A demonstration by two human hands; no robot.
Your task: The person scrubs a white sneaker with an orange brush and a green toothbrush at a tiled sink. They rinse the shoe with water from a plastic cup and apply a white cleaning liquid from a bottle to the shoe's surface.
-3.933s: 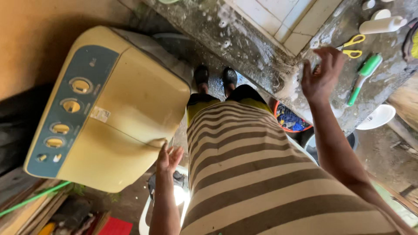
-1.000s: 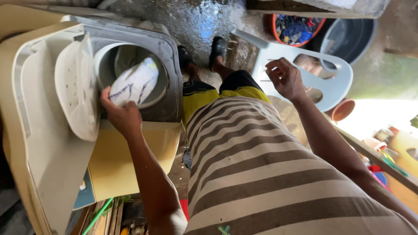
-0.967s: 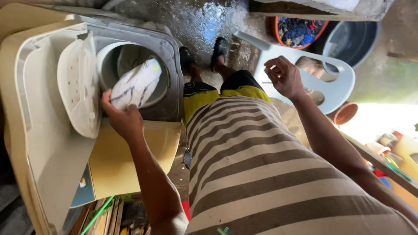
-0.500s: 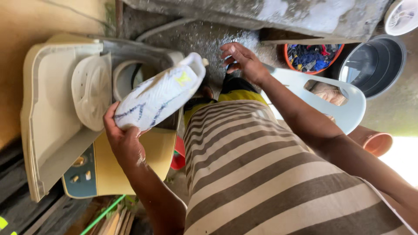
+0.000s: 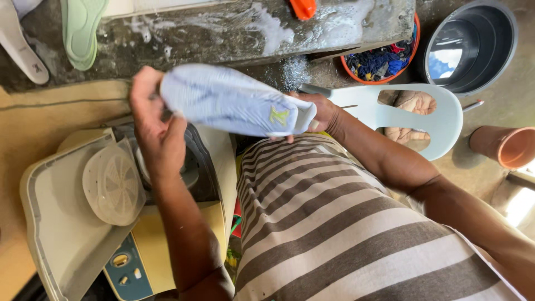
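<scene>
Held up between both hands above the open washing machine point(image 5: 167, 184): a white sneaker point(image 5: 234, 103), left hand point(image 5: 153, 125) closed round its heel end, right hand point(image 5: 317, 111) gripping the toe end, before the wet concrete ledge point(image 5: 223, 33).

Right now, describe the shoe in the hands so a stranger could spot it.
Above the yellow washing machine with its lid open, both hands hold a white sneaker sideways. Unlike the loose insoles on the wet ledge, it is a whole shoe with a yellow-green mark.
</scene>
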